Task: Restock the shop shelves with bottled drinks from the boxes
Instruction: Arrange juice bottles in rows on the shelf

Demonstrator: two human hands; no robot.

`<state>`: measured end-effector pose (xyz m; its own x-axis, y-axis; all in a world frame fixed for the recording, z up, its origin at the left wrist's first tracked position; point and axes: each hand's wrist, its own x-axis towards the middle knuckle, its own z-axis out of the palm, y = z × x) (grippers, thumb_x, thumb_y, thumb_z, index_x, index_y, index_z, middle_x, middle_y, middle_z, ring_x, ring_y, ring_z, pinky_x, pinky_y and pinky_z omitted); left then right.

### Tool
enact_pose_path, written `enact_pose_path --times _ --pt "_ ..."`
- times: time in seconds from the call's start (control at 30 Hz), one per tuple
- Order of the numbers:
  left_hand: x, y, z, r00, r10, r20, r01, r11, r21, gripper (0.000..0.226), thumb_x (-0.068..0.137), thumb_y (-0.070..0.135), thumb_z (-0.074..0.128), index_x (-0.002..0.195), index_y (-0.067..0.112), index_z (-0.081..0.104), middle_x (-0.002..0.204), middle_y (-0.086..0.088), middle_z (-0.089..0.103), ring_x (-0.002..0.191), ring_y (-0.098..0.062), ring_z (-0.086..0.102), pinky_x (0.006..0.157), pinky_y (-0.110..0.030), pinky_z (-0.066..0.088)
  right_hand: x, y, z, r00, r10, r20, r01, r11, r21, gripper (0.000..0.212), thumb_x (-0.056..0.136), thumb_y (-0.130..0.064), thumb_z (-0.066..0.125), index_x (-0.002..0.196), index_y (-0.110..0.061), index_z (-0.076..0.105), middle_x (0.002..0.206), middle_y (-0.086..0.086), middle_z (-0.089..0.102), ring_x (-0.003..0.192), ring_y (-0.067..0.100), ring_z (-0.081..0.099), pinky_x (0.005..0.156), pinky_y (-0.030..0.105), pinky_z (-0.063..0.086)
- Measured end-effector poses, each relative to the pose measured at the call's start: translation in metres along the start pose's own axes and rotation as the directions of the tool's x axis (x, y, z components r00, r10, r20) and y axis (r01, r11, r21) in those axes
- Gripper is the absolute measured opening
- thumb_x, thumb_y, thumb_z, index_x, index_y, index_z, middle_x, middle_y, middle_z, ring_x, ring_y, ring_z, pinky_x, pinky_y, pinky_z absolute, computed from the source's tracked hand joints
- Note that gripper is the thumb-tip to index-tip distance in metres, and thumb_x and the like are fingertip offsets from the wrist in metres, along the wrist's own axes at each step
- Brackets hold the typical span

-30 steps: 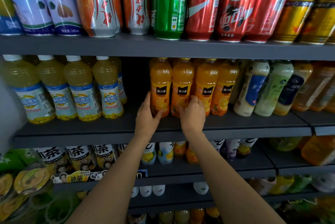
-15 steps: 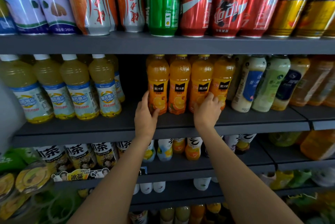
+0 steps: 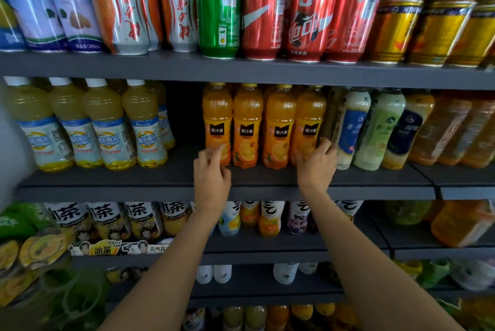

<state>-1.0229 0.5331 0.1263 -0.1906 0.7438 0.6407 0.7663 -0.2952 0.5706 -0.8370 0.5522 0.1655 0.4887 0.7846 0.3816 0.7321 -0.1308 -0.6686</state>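
Up front on the dark grey middle shelf (image 3: 134, 183): four orange juice bottles (image 3: 263, 127) in a row, more of the same glimpsed behind. All upright, long axis vertical, yellow caps toward the shelf above, black label patches facing out. Clear plastic, rounded shoulders, dimpled texture in the upper body, orange-slice print low on the wrap.

Left hand (image 3: 211, 175) at the base of the leftmost bottle in the row; fingers curled, tips against the lower label, looks like a pinch on it. Right hand (image 3: 317, 167) at the base of the rightmost; fingers curled round its lower part, thumb side wedged between it and the neighbouring white bottle (image 3: 351, 127). Both forearms bare, reaching up from below.

Left of the orange row, a dark gap, then pale yellow bottles (image 3: 107, 127) with white caps and blue-and-white labels, upright, plastic. Right of the row, slim milky bottles, one whitish, one pale green (image 3: 380, 130), then amber ones, blurred.

Top shelf: aluminium cans, glossy cylinders. White-and-orange cans (image 3: 120, 6), a green can (image 3: 218, 12), red cans (image 3: 310, 14), gold cans (image 3: 417, 17) at right.

Lower shelf: large tea bottles (image 3: 104, 218) with bold black characters; smaller fruit-printed bottles further right. Bottom left corner blurred, green and yellow packaging, cannot tell what.
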Motion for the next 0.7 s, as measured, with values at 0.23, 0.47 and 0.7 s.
enact_pose_path --times 0.23,0.47,0.7 --pt "-0.018 0.053 0.039 0.954 -0.106 0.279 0.072 0.989 0.129 0.064 0.089 0.012 0.054 0.145 0.028 0.028 0.153 -0.01 0.005 0.137 -0.029 0.016 0.111 -0.036 0.024 0.035 0.026 0.0 0.939 -0.099 0.329 0.078 0.994 0.077 0.08 0.082 -0.041 0.066 0.138 -0.003 0.024 0.138 0.019 0.041 0.128 0.038 0.035 0.102 0.051 0.034" --pt "-0.011 0.063 0.04 0.913 -0.187 0.363 0.106 0.967 0.232 0.065 0.09 0.016 0.054 0.145 0.029 0.024 0.152 -0.012 -0.007 0.136 -0.033 0.02 0.109 -0.038 0.03 0.031 0.021 0.014 0.962 -0.052 0.269 0.022 0.993 0.114 0.09 0.078 -0.044 0.069 0.142 -0.006 0.019 0.141 0.017 0.035 0.132 0.034 0.03 0.105 0.051 0.027" --pt "-0.021 0.065 0.054 0.947 -0.181 0.264 0.114 0.961 0.25 0.059 0.091 0.017 0.051 0.144 0.027 0.029 0.153 -0.014 -0.006 0.133 -0.036 0.023 0.109 -0.037 0.026 0.032 0.028 0.014 0.954 -0.084 0.286 0.057 0.993 0.101 0.098 0.075 -0.047 0.07 0.145 -0.008 0.014 0.143 0.016 0.032 0.133 0.033 0.03 0.105 0.051 0.027"
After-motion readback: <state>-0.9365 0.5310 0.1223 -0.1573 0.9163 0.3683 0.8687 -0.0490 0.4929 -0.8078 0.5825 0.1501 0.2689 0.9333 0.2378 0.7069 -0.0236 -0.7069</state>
